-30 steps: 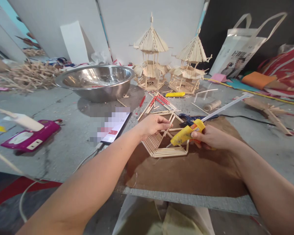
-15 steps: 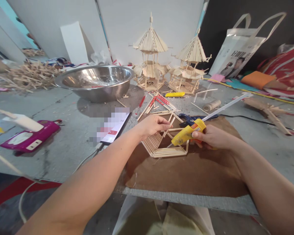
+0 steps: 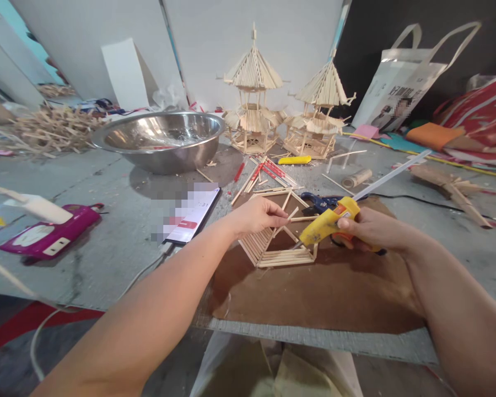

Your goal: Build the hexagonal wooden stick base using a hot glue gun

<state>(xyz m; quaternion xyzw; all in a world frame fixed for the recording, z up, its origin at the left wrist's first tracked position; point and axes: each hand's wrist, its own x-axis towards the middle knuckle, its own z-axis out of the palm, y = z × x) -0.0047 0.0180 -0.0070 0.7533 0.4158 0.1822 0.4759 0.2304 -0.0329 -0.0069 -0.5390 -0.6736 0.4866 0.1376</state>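
Observation:
My left hand (image 3: 259, 214) pinches a short wooden stick (image 3: 293, 213) between thumb and fingertips, tilted above a hexagonal stick frame (image 3: 287, 258). The frame lies on a brown board (image 3: 314, 300); its left and near sections are filled with parallel sticks, while other sections show gaps. My right hand (image 3: 370, 227) is wrapped around a yellow hot glue gun (image 3: 328, 223), a clear glue stick (image 3: 391, 176) jutting from its back. The gun's nozzle points down-left, close over the near row of sticks; whether it touches them I cannot tell.
Blue-handled pliers or cutters (image 3: 320, 202) lie behind the frame. A phone (image 3: 194, 215) and a steel bowl (image 3: 161, 144) stand left. Two stick pagodas (image 3: 254, 77) rise at the back, with loose sticks (image 3: 268, 172) before them. A purple power strip (image 3: 52, 231) sits far left.
The glue gun has shifted right with my right hand, its nozzle sliding along the near row. My left hand has lowered slightly, and its stick now leans more to the right.

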